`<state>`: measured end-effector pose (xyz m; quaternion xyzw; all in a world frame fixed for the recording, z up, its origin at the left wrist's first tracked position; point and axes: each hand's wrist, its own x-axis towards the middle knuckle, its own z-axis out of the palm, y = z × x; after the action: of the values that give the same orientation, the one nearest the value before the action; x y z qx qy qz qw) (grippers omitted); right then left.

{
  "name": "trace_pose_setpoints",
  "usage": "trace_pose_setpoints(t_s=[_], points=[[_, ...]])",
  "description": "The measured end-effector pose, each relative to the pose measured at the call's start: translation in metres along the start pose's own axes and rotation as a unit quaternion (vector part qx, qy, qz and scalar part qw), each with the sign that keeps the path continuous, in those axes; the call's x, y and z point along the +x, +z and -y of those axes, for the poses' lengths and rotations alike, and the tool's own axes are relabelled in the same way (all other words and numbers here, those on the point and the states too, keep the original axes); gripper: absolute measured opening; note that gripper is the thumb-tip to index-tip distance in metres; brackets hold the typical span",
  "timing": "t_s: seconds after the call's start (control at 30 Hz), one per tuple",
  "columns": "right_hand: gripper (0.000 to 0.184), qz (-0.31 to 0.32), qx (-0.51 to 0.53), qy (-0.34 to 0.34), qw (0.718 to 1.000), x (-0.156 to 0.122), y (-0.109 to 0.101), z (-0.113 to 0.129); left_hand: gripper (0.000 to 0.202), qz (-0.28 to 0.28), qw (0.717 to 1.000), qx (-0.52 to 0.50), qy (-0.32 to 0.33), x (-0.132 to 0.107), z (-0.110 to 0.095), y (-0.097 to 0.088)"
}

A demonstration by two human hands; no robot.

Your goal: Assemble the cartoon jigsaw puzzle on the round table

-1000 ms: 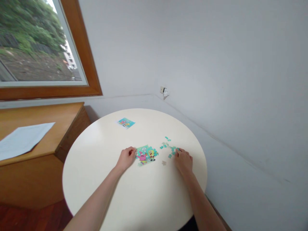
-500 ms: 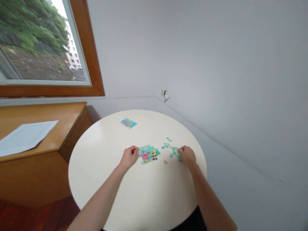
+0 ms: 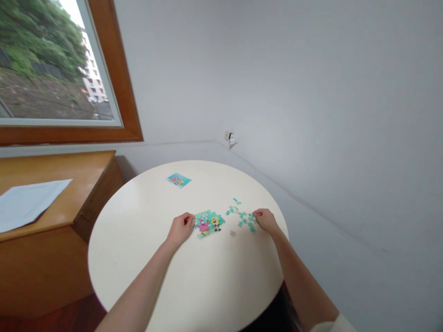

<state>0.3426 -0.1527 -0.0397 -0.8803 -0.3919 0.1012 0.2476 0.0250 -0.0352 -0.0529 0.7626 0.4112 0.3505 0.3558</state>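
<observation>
With the part-joined SpongeBob jigsaw (image 3: 208,223) as my clock's centre, lying flat on the round cream table (image 3: 207,281), here's how it stands. My left hand (image 3: 180,228) is at nine o'clock, thumb and fingertips bent in at the jigsaw's edge; they sit close to each other, but I can't tell whether they meet, or whether they touch the cardboard. Over at three o'clock lie the loose teal jigsaw pieces (image 3: 245,221), a small straggle of them reaching up towards two, and just past them comes my right hand (image 3: 267,220), thumb and forefinger right at the outer end. Is a piece pinched there? Too small to tell, and I can't make out whether the tips are apart or together. The step in hand, as I judge it, is picking through those pieces with my right while my left minds the joined part. One pale piece (image 3: 232,234) sits alone at four o'clock, perhaps face down. Up at eleven, well apart, lies the SpongeBob picture card (image 3: 179,180). The next move, I reckon, calls for a light fingertip pinch on one thin piece, leaving its neighbours undisturbed.
</observation>
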Motion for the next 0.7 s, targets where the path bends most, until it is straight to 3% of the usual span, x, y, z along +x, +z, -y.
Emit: trace_pose_setpoints(t_s=[0.43,0.7], points=[[0.020,-0.002,-0.018,-0.011,1.000,0.0006,-0.0040,0.0035,0.025,0.009,1.000,0.004,0.002,0.0006,0.0029,-0.0002],[0.011,0.027,-0.019,-0.011,0.999,0.0035,0.0001,0.0058,0.025,0.000,1.000,0.004,0.014,0.0011,0.0065,0.0004]])
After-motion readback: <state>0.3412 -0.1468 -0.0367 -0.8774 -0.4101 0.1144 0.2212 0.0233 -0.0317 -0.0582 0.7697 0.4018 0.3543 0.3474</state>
